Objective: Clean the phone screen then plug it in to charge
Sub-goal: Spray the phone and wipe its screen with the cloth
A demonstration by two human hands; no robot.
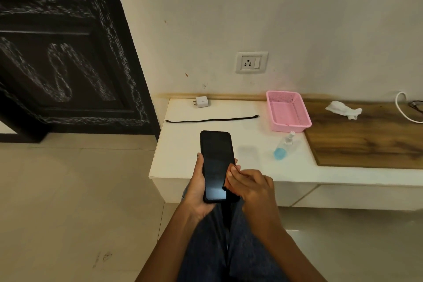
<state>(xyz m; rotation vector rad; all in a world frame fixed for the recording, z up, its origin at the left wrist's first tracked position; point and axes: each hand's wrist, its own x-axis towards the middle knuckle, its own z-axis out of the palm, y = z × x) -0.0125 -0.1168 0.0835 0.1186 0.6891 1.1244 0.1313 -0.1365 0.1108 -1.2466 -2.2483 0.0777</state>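
Counter first: white slab against the wall, wall socket above its back edge. Pink basket sits right of centre, crumpled tissue well to its right on the wood section. Phone is off the counter, held over its front edge, screen up, long axis running away from the person toward the wall. Left hand cradles it from below, fingers curled round both long edges. Right hand touches the phone's right edge near the lower half, fingers loosely bent; can't tell if it pinches anything. Black cable lies crosswise just beyond the phone's far end, white adapter behind it by the wall. Spray bottle lies on the right-hand side, nearer the right hand. My read: screen looks dark and even, so the cable is the probable next reach, straight ahead.
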